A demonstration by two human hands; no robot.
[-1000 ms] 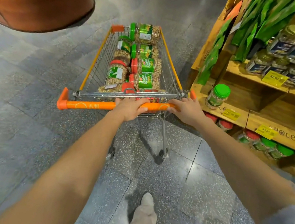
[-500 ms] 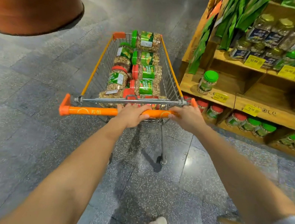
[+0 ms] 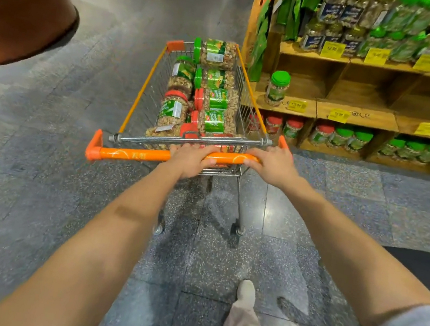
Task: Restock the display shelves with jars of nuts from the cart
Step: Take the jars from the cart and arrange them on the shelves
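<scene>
Jars of nuts (image 3: 212, 102) are recorded inside the wire cart (image 3: 146, 88), at 12 o'clock from the hands. They lie on their sides, stacked in two rows, with green and red lids noted.

The orange handle bar (image 3: 135, 155) of the cart is gripped by both hands. The left hand (image 3: 191, 160) is wrapped over the bar near its middle. The right hand (image 3: 273, 164) is curled round the bar's right end, at 3 o'clock from the left hand.

Wooden display shelves (image 3: 355, 116) are located at 2 o'clock from the cart, just beside its right wall. One green-lidded jar (image 3: 277, 88) is seen upright and alone at the left end of the middle shelf. A bottom row of jars (image 3: 340, 138), red- and green-lidded, is noted on the lowest shelf. The top shelf is crowded with blurred upper jars (image 3: 346, 19). Yellow price tags (image 3: 332, 50) are fixed along the shelf edges.

A brown rounded object (image 3: 21, 2) is observed at 10 o'clock; what it is cannot be told. The grey speckled floor (image 3: 37, 161) is tiled. A light shoe (image 3: 246, 290) is seen at 6 o'clock.
</scene>
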